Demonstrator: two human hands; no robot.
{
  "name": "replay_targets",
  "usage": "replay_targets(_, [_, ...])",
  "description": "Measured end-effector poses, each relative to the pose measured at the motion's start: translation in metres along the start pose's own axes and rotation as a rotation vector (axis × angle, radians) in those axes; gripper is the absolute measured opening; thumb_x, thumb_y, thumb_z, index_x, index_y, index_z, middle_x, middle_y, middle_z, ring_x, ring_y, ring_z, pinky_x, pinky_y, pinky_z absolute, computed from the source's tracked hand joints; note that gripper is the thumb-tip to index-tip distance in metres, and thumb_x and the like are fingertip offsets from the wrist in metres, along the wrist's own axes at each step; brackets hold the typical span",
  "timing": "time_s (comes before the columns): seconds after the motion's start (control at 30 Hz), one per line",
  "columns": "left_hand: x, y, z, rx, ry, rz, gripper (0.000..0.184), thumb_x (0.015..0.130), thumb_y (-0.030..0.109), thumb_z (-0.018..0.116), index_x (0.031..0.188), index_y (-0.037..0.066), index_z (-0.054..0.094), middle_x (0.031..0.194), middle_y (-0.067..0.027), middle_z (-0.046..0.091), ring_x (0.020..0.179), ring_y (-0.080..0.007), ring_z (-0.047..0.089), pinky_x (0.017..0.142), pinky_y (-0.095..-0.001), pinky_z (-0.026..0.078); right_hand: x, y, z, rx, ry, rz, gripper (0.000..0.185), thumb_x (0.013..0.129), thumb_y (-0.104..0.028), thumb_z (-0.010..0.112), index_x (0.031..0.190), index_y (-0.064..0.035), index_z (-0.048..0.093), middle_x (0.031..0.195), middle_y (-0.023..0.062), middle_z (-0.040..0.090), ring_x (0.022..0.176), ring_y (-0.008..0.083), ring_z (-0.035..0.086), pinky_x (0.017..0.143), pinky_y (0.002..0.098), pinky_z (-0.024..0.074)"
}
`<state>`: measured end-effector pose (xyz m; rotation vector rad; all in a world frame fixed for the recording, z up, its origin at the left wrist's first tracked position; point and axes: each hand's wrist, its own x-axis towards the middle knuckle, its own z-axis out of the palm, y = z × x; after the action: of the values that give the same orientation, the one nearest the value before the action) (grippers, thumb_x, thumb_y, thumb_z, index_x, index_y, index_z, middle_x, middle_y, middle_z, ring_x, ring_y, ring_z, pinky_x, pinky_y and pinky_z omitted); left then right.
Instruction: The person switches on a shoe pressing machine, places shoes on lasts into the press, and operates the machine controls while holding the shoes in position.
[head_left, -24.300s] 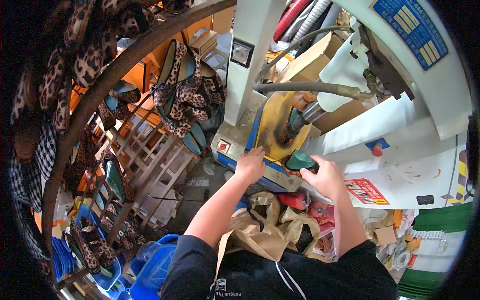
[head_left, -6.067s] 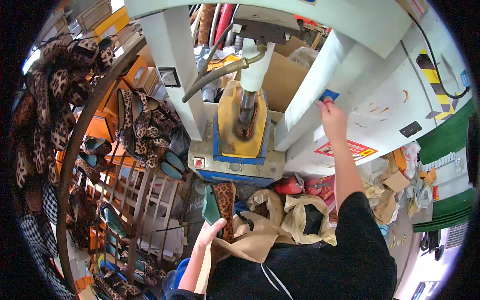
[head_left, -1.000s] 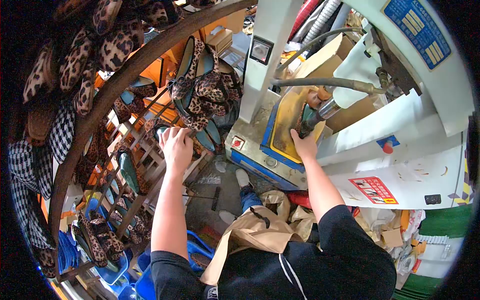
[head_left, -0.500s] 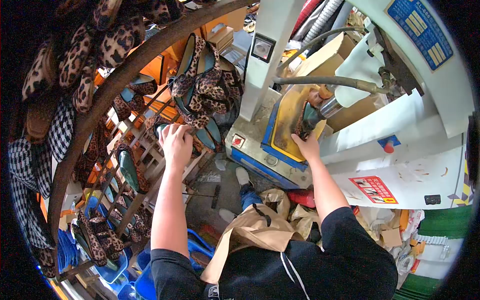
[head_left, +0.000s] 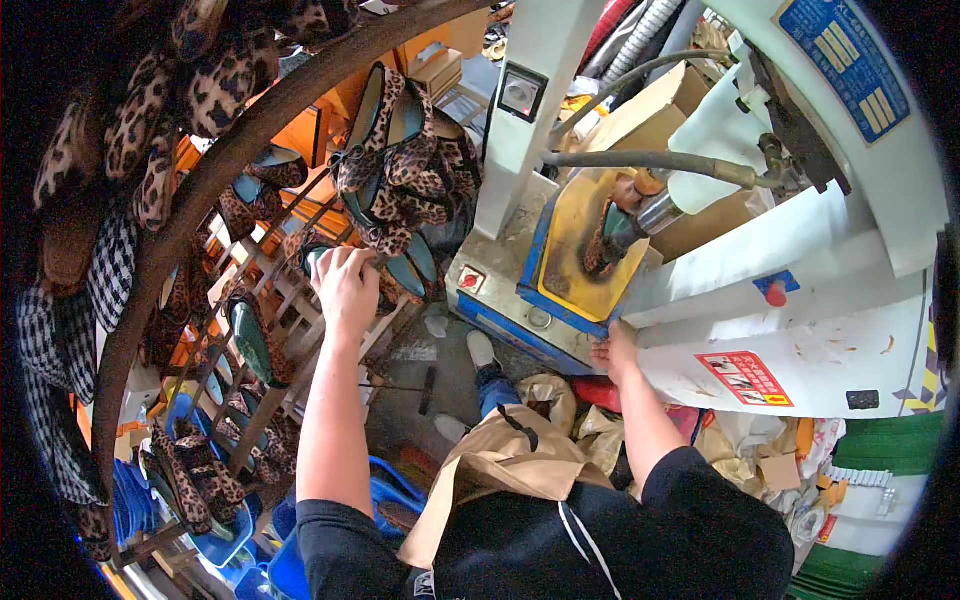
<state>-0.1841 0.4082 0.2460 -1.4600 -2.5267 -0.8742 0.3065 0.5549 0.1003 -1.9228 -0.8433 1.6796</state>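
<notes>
My left hand (head_left: 347, 292) is closed around the end of a leopard-print flat shoe (head_left: 312, 250) at the slatted wooden rack; its fingers cover part of the shoe. My right hand (head_left: 617, 352) is beside the front corner of the press machine (head_left: 512, 340), fingers stretched to the left with nothing visible in them. Whether they touch the machine, I cannot tell. On the machine's yellow pad (head_left: 572, 225) stands another leopard-print shoe (head_left: 597, 252), under the metal press cylinder (head_left: 660, 214).
Leopard-print shoes (head_left: 405, 165) hang in a cluster on the rack. Houndstooth shoes (head_left: 58, 330) line a curved bar (head_left: 220, 130) at the left. A red knob (head_left: 470, 281) sits on the machine's base. Blue bins (head_left: 395, 490) and bags (head_left: 600, 435) lie low around me.
My right hand has let go of the shoe on the yellow pad and moved down to the machine's front corner. My left hand stays at the rack shoe, hardly shifted.
</notes>
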Motion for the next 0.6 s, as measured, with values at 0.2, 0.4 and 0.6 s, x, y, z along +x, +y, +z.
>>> replay_targets(0.2, [0.000,0.001,0.000,-0.019,0.037,0.020,0.018,0.091,0.015,0.062,0.103,0.014,0.075,0.112,-0.0049,0.067,0.124,-0.0285,0.055,0.115,-0.0494,0.033,-0.014,-0.004,0.019,0.183,0.013,0.021,0.065,0.100,-0.070,0.052,0.104,-0.0063,0.062,0.088,0.0098,0.067,0.077,0.0208,0.065,0.074,0.0387,0.0553])
replay_targets(0.4, [-0.001,-0.001,0.002,0.004,0.052,0.021,0.018,0.090,0.015,0.063,0.102,0.014,0.076,0.111,-0.0052,0.068,0.123,-0.0285,0.056,0.114,-0.0490,0.034,0.013,0.013,0.006,0.120,-0.112,-0.020,0.063,0.100,-0.070,0.053,0.098,-0.0074,0.061,0.079,0.0080,0.067,0.064,0.0178,0.064,0.061,0.0336,0.0529])
replay_targets(0.6, [0.000,0.002,-0.002,-0.002,0.050,0.026,0.018,0.089,0.015,0.063,0.101,0.014,0.076,0.110,-0.0055,0.068,0.122,-0.0290,0.056,0.113,-0.0491,0.035,-0.001,0.004,0.011,0.150,-0.101,0.026,0.069,0.096,-0.075,0.055,0.094,-0.0065,0.061,0.073,0.0067,0.065,0.061,0.0167,0.061,0.057,0.0335,0.0483])
